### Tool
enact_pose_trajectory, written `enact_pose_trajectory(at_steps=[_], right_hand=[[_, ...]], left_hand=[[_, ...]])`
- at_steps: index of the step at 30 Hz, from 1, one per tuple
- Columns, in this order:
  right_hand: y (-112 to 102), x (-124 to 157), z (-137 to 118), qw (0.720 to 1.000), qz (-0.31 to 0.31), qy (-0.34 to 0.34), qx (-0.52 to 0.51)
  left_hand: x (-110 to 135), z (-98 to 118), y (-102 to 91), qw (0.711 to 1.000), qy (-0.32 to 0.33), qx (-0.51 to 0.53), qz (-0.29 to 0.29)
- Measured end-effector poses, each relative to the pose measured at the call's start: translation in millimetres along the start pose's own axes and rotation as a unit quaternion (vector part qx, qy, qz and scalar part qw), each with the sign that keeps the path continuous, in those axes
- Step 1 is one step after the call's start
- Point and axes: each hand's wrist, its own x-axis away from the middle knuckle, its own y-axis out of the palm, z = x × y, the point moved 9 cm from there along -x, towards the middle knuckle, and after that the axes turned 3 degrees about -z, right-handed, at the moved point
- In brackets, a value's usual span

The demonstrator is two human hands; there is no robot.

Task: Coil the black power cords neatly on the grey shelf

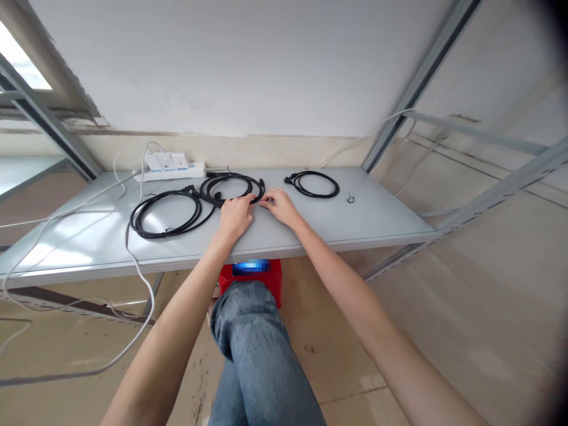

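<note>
Three coils of black cable lie on a grey metal shelf (328, 222). My left hand (237, 214) rests at the near edge of the middle cable coil (260, 188), its fingers closed on the cable. Just right of it, my right hand (280, 206) has thumb and forefinger pinched together beside the same coil; whatever is between the fingertips is too small to make out. The left cable coil (153, 235) overlaps the middle one a little. Farther right sits another cable coil (337, 188), with a short bent black tie (350, 200) beside it.
A white power strip (173, 173) with plugs stands at the back left. Its white cord (148, 284) hangs over the front edge. Metal uprights (419, 89) frame the shelf. A red object (276, 281) is beneath it, beyond my knees.
</note>
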Motion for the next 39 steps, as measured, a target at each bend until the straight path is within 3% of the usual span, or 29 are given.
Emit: enact_pose_trajectory(at_steps=[39], right_hand=[[-0.6,1.2,0.4,1.000,0.001,0.005,-0.016]], left_hand=[[0.1,0.1,0.7,1.000,-0.006,-0.003,-0.007]])
